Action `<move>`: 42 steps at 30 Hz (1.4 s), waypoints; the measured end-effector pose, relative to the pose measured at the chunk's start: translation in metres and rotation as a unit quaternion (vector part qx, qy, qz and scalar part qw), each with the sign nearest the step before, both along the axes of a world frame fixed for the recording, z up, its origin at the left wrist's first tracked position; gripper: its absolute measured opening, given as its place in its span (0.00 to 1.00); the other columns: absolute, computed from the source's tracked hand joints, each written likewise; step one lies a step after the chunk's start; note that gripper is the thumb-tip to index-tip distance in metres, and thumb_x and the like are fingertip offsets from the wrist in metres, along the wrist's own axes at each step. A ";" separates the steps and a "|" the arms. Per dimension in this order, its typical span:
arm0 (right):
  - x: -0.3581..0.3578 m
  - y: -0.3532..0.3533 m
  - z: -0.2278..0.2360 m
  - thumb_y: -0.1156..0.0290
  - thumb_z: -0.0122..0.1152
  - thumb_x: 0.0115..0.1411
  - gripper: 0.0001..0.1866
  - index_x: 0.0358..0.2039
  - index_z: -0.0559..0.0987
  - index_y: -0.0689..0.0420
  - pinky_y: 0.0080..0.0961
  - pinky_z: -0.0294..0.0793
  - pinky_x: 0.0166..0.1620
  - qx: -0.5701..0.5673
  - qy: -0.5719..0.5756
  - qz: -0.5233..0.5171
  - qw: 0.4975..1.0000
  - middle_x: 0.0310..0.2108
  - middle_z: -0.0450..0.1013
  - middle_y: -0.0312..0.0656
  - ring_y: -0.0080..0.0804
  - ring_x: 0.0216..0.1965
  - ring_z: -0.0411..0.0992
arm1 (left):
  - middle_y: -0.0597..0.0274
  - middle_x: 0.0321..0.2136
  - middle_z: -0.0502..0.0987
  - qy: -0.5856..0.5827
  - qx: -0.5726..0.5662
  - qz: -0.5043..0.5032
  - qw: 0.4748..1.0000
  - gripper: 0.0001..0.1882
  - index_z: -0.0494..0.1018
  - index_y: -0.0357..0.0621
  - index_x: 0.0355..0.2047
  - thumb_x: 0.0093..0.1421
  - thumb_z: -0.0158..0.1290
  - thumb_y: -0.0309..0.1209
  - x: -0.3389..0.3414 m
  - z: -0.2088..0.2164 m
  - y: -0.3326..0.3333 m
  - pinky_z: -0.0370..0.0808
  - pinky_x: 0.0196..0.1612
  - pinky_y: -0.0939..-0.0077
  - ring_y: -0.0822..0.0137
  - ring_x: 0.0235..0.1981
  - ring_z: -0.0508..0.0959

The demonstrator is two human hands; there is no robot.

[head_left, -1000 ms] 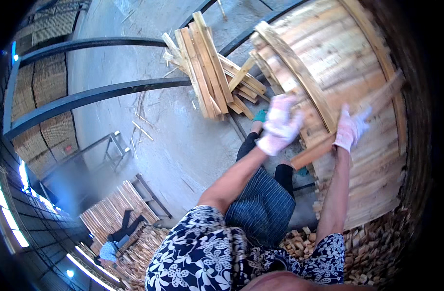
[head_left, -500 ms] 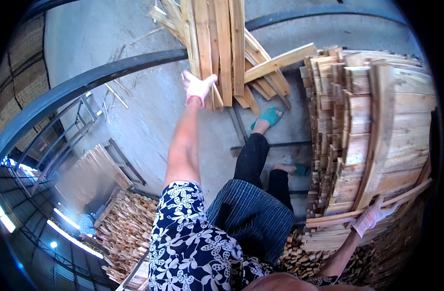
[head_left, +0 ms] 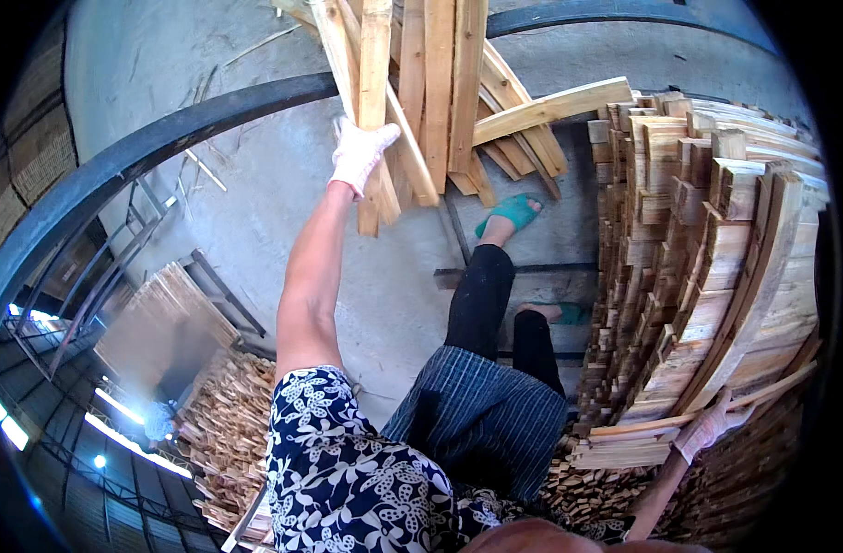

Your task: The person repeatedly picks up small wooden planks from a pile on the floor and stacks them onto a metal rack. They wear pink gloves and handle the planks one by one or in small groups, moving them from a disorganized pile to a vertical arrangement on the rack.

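My left hand [head_left: 359,155], in a whitish glove, is stretched out ahead and closed around a wooden plank [head_left: 374,64]. The plank's lower end shows below the hand; the fingertips are partly hidden. Other long planks [head_left: 436,92] lie beside it on the right, over several shorter boards. My right hand [head_left: 702,431], gloved too, is at the near right and grips a thin wooden strip [head_left: 647,425]. That strip runs crosswise along the near side of a tall stack of boards [head_left: 661,221]. Some of its fingers are hidden behind the strip.
A dark curved metal bar [head_left: 177,129] passes across the left and under the planks. One board [head_left: 550,112] slants toward the stack. My feet, in green slippers [head_left: 513,214], stand by dark floor rails [head_left: 532,272]. Many wood pieces [head_left: 232,415] are piled at the lower left.
My left hand has gone from spread fingers to a hold on the plank, which now sits farther left, apart from its neighbours. My right hand stays at the strip.
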State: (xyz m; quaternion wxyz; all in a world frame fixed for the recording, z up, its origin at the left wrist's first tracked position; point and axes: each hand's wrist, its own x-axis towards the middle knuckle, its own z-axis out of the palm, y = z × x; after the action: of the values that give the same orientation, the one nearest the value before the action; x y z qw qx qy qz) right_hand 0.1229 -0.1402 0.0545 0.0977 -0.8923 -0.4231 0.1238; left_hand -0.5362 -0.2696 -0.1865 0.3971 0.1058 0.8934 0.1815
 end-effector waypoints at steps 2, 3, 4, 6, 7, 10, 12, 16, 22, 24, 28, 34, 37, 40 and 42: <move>0.010 -0.007 0.000 0.66 0.60 0.67 0.39 0.73 0.52 0.54 0.38 0.65 0.65 0.005 0.009 -0.015 1.000 0.69 0.55 0.56 0.46 0.64 0.62 | 0.53 0.45 0.77 -0.009 -0.003 0.007 1.000 0.50 0.56 0.31 0.64 0.47 0.73 0.37 0.006 0.017 0.004 0.78 0.47 0.68 0.62 0.43 0.79; 0.012 -0.010 0.002 0.63 0.62 0.66 0.41 0.73 0.51 0.57 0.41 0.69 0.62 -0.009 -0.009 0.003 1.000 0.70 0.54 0.55 0.45 0.61 0.65 | 0.54 0.44 0.78 -0.015 -0.005 0.018 1.000 0.50 0.57 0.31 0.64 0.48 0.73 0.37 0.012 0.026 0.008 0.77 0.47 0.69 0.63 0.43 0.78; 0.013 -0.010 0.001 0.63 0.62 0.66 0.41 0.73 0.51 0.57 0.40 0.68 0.62 -0.005 -0.005 0.004 1.000 0.70 0.54 0.55 0.46 0.61 0.65 | 0.55 0.43 0.78 -0.018 -0.007 0.031 0.999 0.49 0.57 0.31 0.64 0.48 0.73 0.37 0.014 0.033 0.012 0.77 0.47 0.69 0.64 0.43 0.78; 0.015 -0.007 -0.001 0.63 0.62 0.66 0.41 0.73 0.52 0.57 0.40 0.68 0.62 0.003 0.006 0.013 1.000 0.69 0.54 0.55 0.46 0.61 0.64 | 0.54 0.43 0.79 -0.008 0.061 0.058 0.996 0.50 0.58 0.30 0.63 0.47 0.74 0.38 0.007 0.016 0.003 0.76 0.48 0.68 0.64 0.44 0.78; 0.011 -0.007 0.000 0.62 0.62 0.65 0.41 0.73 0.52 0.57 0.41 0.68 0.63 0.001 0.007 0.004 1.000 0.69 0.54 0.55 0.47 0.62 0.64 | 0.53 0.44 0.79 -0.009 0.102 0.080 0.992 0.50 0.58 0.30 0.63 0.46 0.74 0.38 0.019 0.010 0.019 0.76 0.48 0.68 0.63 0.44 0.78; 0.012 0.000 -0.002 0.62 0.63 0.65 0.42 0.73 0.52 0.57 0.41 0.67 0.63 -0.002 0.005 0.010 1.000 0.70 0.54 0.54 0.47 0.63 0.63 | 0.47 0.41 0.79 0.215 0.030 0.100 0.971 0.47 0.62 0.31 0.58 0.43 0.74 0.40 0.035 -0.032 0.034 0.76 0.49 0.61 0.53 0.42 0.79; 0.000 -0.001 0.005 0.63 0.62 0.65 0.41 0.73 0.52 0.56 0.41 0.66 0.65 -0.006 -0.008 0.001 1.000 0.71 0.53 0.54 0.47 0.65 0.62 | 0.47 0.40 0.79 0.127 0.051 0.114 0.984 0.41 0.65 0.32 0.52 0.43 0.73 0.39 0.038 -0.032 0.042 0.78 0.44 0.62 0.55 0.39 0.80; 0.005 0.002 -0.001 0.65 0.61 0.64 0.43 0.73 0.51 0.55 0.40 0.62 0.67 0.002 0.018 0.024 1.000 0.72 0.52 0.53 0.46 0.67 0.59 | 0.50 0.40 0.80 0.043 0.056 0.096 0.993 0.37 0.68 0.34 0.50 0.45 0.72 0.40 0.033 0.000 0.023 0.79 0.35 0.67 0.63 0.35 0.81; 0.023 -0.008 -0.004 0.73 0.60 0.62 0.42 0.72 0.51 0.62 0.38 0.70 0.61 0.056 0.042 0.032 0.997 0.67 0.58 0.57 0.46 0.57 0.68 | 0.61 0.39 0.79 -0.189 0.173 0.116 0.960 0.28 0.70 0.41 0.52 0.56 0.68 0.36 0.121 0.137 -0.007 0.80 0.42 0.70 0.66 0.38 0.80; 0.042 -0.013 -0.010 0.75 0.61 0.60 0.43 0.72 0.51 0.63 0.36 0.69 0.61 0.073 0.061 0.047 0.994 0.67 0.57 0.58 0.45 0.56 0.68 | 0.63 0.38 0.79 -0.279 0.228 0.109 0.926 0.28 0.70 0.42 0.53 0.55 0.68 0.33 0.170 0.188 -0.017 0.80 0.43 0.70 0.66 0.40 0.80; 0.078 -0.029 -0.007 0.78 0.63 0.59 0.46 0.73 0.49 0.60 0.32 0.73 0.56 0.121 0.130 0.075 0.981 0.66 0.59 0.54 0.41 0.51 0.71 | 0.61 0.41 0.79 -0.475 0.247 0.092 0.840 0.35 0.67 0.42 0.56 0.49 0.71 0.30 0.273 0.292 -0.001 0.81 0.47 0.69 0.68 0.43 0.79; -0.030 -0.060 0.138 0.57 0.61 0.66 0.43 0.74 0.49 0.53 0.40 0.74 0.60 0.142 0.540 0.005 0.829 0.66 0.61 0.49 0.40 0.53 0.73 | 0.65 0.42 0.76 -0.630 0.229 -0.064 0.739 0.45 0.63 0.42 0.63 0.45 0.73 0.25 0.430 0.335 0.003 0.77 0.47 0.75 0.73 0.44 0.76; -0.002 -0.091 0.140 0.47 0.54 0.69 0.42 0.74 0.51 0.53 0.34 0.64 0.67 0.151 0.676 -0.118 0.712 0.67 0.61 0.46 0.37 0.64 0.63 | 0.62 0.47 0.77 -0.593 0.104 -0.238 0.762 0.52 0.59 0.38 0.66 0.43 0.76 0.30 0.494 0.350 -0.004 0.77 0.49 0.74 0.72 0.47 0.75; 0.035 -0.121 0.128 0.51 0.60 0.67 0.44 0.74 0.50 0.54 0.33 0.66 0.65 0.131 0.682 -0.136 0.706 0.65 0.63 0.44 0.36 0.63 0.65 | 0.60 0.47 0.77 -0.563 0.130 -0.269 0.771 0.50 0.60 0.36 0.65 0.45 0.76 0.32 0.516 0.363 -0.017 0.77 0.50 0.72 0.70 0.47 0.76; 0.059 -0.124 0.135 0.59 0.65 0.64 0.45 0.74 0.50 0.53 0.30 0.71 0.60 0.133 0.586 -0.002 0.800 0.65 0.64 0.45 0.36 0.60 0.67 | 0.59 0.46 0.77 -0.533 0.139 -0.251 0.796 0.44 0.63 0.37 0.60 0.47 0.74 0.35 0.535 0.356 -0.044 0.77 0.49 0.70 0.69 0.45 0.77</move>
State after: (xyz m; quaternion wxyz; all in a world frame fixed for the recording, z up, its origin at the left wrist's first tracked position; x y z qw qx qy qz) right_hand 0.1819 -0.2638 0.1897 0.4450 -0.6288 -0.2959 0.5649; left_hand -0.0012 -0.3137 0.1693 0.8233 0.2668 0.4474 0.2255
